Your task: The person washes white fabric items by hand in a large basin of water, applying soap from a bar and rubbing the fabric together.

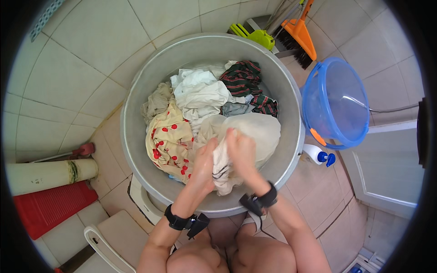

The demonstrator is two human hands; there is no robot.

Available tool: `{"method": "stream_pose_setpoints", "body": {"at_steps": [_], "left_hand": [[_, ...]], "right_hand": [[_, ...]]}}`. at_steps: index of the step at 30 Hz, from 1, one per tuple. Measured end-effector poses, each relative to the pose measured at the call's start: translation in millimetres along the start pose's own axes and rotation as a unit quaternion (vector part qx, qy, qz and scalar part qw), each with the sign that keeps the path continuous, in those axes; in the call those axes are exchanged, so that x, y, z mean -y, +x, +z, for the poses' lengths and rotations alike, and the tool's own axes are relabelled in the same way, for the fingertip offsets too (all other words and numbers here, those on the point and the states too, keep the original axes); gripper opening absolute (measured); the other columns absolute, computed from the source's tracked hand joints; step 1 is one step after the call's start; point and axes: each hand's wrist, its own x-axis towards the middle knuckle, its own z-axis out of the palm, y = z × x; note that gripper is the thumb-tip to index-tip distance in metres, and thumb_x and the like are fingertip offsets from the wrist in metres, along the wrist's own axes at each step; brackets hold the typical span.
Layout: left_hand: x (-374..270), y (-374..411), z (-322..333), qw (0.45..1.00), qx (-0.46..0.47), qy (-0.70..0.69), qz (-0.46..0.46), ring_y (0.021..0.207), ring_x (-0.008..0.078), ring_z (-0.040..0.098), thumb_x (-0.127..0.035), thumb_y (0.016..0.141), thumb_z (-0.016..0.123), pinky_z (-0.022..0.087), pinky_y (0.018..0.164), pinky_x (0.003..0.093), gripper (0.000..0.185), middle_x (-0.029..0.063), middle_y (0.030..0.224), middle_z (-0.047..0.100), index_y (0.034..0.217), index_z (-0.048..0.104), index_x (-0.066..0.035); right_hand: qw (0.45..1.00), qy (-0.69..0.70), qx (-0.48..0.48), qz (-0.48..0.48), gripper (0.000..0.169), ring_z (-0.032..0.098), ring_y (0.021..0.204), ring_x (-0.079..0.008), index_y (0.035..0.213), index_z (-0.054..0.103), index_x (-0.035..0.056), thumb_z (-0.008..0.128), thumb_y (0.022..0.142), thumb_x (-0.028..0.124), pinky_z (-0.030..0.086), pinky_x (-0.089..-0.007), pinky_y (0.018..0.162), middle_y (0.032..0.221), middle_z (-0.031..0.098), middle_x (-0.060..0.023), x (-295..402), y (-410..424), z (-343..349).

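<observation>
My left hand (203,163) and my right hand (241,150) are both closed on a wet off-white cloth (223,170), bunched between them. The cloth has dark stripes near its lower end. Beyond it spreads a pale, rounded piece of fabric (257,134); whether the two are one garment I cannot tell. This is over a wide round metal basin (211,211). Inside lie a cream cloth with red cherries (169,140), white laundry (201,94), a beige bundle (157,102), a grey cloth (236,109) and a dark striped fabric (242,77).
At the basin's right stand a blue bucket (310,99) and a white pump bottle (314,153). Behind are an orange broom (300,32) and a lime-green brush (261,39). A red washboard (58,208) lies left, near a pale pipe (44,174). Tiled walls close in around.
</observation>
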Motion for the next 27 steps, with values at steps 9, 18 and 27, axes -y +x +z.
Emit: {"method": "stream_pose_setpoints", "body": {"at_steps": [9,18,27], "left_hand": [[-31,-19,-23,0.976,0.159,0.105,0.108,0.065,0.0062,0.054,-0.029,0.096,0.051,0.044,0.059,0.0219,0.033,-0.0017,0.071,0.058,0.078,0.06,-0.003],[-41,-22,-35,0.942,0.191,0.211,0.177,0.085,0.0075,0.058,-0.021,0.092,0.059,0.045,0.077,0.0228,0.023,0.0004,0.093,0.064,0.103,0.061,-0.001],[-25,-2,-31,0.976,0.081,0.112,0.166,0.086,0.0081,0.058,-0.027,0.098,0.049,0.047,0.076,0.0245,0.028,0.0022,0.096,0.061,0.104,0.058,-0.001]], "right_hand": [[0.839,0.499,0.191,0.104,0.03,0.05,0.074,-0.0028,0.087,0.061,0.0006,0.052,0.097,0.028,0.042,-0.0206,0.065,0.08,0.058,0.0035,-4,-13,-60],[0.914,0.259,0.294,-0.105,0.022,0.046,0.077,-0.003,0.09,0.062,0.0028,0.058,0.093,0.025,0.039,-0.0212,0.068,0.085,0.057,0.0033,-23,5,-66],[0.888,0.436,0.131,0.071,0.02,0.047,0.074,-0.0016,0.089,0.057,0.0054,0.058,0.093,0.025,0.04,-0.0209,0.063,0.079,0.056,0.0024,-19,-11,-41]]}}
